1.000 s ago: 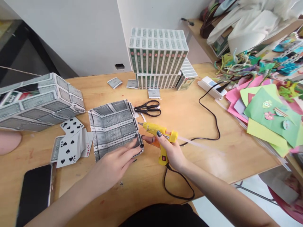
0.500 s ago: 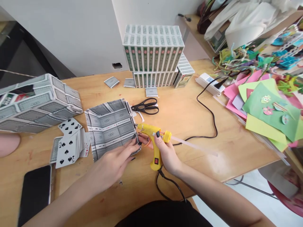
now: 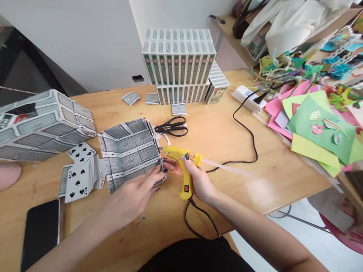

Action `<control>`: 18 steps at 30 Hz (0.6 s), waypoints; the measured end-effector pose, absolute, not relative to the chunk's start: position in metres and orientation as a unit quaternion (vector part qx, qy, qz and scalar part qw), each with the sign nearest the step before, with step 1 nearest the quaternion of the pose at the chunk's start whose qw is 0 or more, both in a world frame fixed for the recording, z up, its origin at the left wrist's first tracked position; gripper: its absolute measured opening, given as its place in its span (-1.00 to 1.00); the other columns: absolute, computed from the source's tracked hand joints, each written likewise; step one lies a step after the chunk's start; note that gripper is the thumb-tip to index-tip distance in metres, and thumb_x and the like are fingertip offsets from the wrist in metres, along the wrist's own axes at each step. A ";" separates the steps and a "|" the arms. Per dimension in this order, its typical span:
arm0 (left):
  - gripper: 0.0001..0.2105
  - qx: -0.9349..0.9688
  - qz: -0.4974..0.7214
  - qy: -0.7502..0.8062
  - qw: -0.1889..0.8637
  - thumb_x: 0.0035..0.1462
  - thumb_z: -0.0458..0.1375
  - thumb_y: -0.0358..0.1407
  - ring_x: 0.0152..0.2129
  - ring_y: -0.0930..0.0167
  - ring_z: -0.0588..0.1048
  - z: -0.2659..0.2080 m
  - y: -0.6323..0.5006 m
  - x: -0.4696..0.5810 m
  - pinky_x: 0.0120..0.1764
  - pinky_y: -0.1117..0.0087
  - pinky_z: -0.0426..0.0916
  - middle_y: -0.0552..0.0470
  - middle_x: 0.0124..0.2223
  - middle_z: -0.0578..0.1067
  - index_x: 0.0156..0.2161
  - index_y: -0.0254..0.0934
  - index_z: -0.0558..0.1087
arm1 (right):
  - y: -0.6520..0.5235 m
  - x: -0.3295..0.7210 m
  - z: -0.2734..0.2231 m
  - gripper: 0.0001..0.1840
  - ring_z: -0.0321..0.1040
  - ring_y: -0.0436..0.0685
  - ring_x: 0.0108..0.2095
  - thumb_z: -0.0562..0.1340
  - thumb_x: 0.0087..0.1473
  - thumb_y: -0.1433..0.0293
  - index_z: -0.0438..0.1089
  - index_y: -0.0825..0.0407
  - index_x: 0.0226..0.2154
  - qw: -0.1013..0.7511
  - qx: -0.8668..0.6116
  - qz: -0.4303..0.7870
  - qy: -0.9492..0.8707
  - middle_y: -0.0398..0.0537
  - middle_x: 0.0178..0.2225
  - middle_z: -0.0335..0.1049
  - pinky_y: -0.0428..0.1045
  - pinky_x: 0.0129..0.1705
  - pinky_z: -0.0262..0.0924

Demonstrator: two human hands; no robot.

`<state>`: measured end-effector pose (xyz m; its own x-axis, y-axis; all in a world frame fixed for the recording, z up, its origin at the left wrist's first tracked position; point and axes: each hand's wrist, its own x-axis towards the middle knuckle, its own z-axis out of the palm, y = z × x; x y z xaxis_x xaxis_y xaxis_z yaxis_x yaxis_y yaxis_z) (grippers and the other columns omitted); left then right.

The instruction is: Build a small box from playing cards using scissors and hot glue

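A yellow hot glue gun is gripped in my right hand, with a clear glue stick poking out of its back. Its nozzle meets the right edge of a panel made of playing cards, which shows grey patterned card backs and lies creased on the table. My left hand holds that panel's lower right edge between thumb and fingers. Just beyond the nozzle rest black-handled scissors beside a curled white paper strip.
A box covered in cards, loose playing cards and a phone are at left. Stacked card packs stand by the wall. The glue gun's cord loops across from a power strip. Coloured paper lies right.
The whole view has shifted slightly, so everything sits a little further left. Both hands, the glue gun and the card panel keep about the same positions relative to each other.
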<state>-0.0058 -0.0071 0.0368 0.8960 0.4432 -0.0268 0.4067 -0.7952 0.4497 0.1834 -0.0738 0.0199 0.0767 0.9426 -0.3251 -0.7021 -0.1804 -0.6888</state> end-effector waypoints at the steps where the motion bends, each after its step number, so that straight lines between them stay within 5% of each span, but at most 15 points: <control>1: -0.68 0.947 0.040 0.224 0.229 0.28 -0.10 -0.36 0.07 0.31 0.41 0.037 -0.007 -0.006 0.06 0.24 0.38 -0.09 0.17 0.38 0.11 -0.22 0.26 | -0.074 0.183 0.020 -0.56 0.35 0.27 0.06 0.23 0.05 0.06 0.46 -0.02 -0.12 0.624 -0.384 0.663 -0.152 -0.02 -0.08 0.49 0.22 0.17 0.14; 18: -0.65 0.950 0.068 0.223 0.206 0.30 -0.07 -0.34 0.02 0.32 0.46 0.040 -0.011 0.000 0.02 0.26 0.41 -0.08 0.15 0.41 0.17 -0.24 0.20 | -0.075 0.179 0.022 -0.52 0.36 0.24 0.04 0.25 0.02 0.05 0.45 -0.01 -0.09 0.632 -0.386 0.655 -0.147 -0.04 -0.06 0.48 0.20 0.21 0.09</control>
<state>-0.0003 -0.0110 0.0400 0.8908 0.4528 0.0380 0.3966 -0.8157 0.4212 0.1788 -0.0755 0.0219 0.0979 0.9424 -0.3199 -0.7153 -0.1569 -0.6810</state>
